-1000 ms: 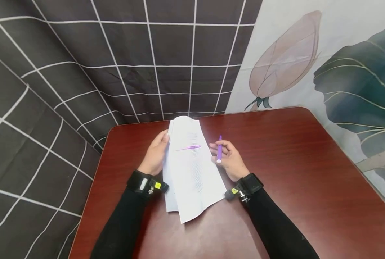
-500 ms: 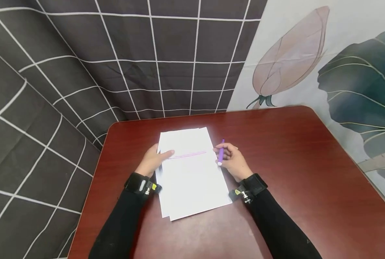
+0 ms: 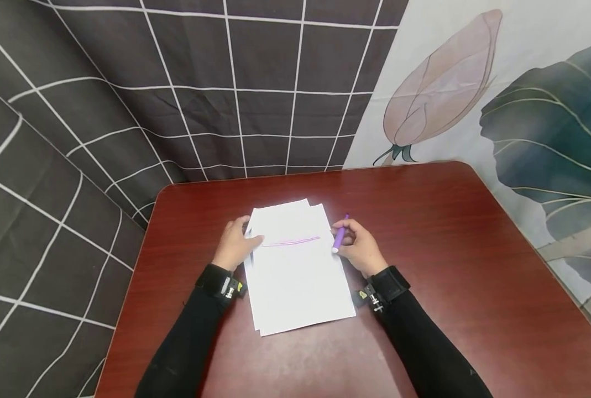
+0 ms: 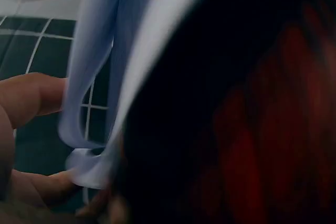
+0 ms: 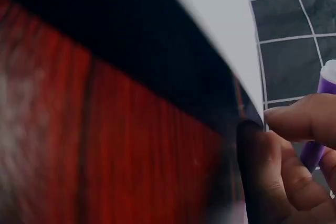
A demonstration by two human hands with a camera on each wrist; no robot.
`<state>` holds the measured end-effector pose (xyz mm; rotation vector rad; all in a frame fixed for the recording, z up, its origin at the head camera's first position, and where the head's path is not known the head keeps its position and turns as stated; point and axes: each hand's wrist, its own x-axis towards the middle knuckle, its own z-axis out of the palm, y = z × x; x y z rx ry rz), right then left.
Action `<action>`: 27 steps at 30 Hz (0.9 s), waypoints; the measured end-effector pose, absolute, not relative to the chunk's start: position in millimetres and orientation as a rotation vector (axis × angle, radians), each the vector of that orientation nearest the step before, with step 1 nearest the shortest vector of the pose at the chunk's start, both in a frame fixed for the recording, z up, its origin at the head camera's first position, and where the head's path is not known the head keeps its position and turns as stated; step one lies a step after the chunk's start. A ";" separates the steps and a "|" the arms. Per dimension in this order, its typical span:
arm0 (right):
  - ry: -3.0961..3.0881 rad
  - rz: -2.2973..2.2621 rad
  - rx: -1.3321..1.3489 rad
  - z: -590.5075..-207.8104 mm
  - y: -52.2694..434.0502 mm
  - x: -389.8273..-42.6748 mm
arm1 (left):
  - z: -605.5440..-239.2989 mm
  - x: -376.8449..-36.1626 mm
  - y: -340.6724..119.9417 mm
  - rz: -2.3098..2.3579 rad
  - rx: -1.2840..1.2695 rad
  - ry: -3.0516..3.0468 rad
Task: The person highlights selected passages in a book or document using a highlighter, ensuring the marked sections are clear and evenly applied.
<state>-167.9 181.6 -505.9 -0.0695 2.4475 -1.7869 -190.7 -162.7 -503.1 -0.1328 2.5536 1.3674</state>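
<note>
A small stack of white paper sheets (image 3: 300,287) is held above the table in the head view, a thin purple line drawn across the top one. My left hand (image 3: 234,243) grips the left edge, thumb over the top and fingers beneath. In the left wrist view the paper (image 4: 97,66) bends between thumb and fingers. My right hand (image 3: 361,249) holds a purple marker (image 3: 340,239) with a white end, its fingertips at the right edge of the sheets. The right wrist view shows this marker (image 5: 326,86) tucked among the fingers.
The reddish-brown wooden table (image 3: 449,265) extends under both arms and to the right. Behind and left hangs dark cloth with a white grid (image 3: 265,61). A white cloth with a pink bud and green leaf print (image 3: 439,88) hangs at the back right.
The bent sheets with faint printing have given way to a flat, plain white face with a purple line. Lately the sheets have shifted slightly against each other. The marker stays in the right hand.
</note>
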 end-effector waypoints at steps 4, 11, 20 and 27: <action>2.468 -1.744 -0.082 -502.5 180.2 -169.0 | -487.7 -180.6 -162.4 1.134 -0.047 2.746; 2.388 -1.722 -0.030 -499.2 185.9 -169.0 | -483.3 -164.8 -167.3 0.889 0.279 2.725; 2.436 -1.681 -0.055 -498.4 186.0 -174.4 | -489.2 -153.8 -157.9 0.655 0.355 2.768; 2.444 -1.755 -0.114 -486.4 172.7 -186.2 | -486.1 -149.7 -151.4 0.584 0.409 2.825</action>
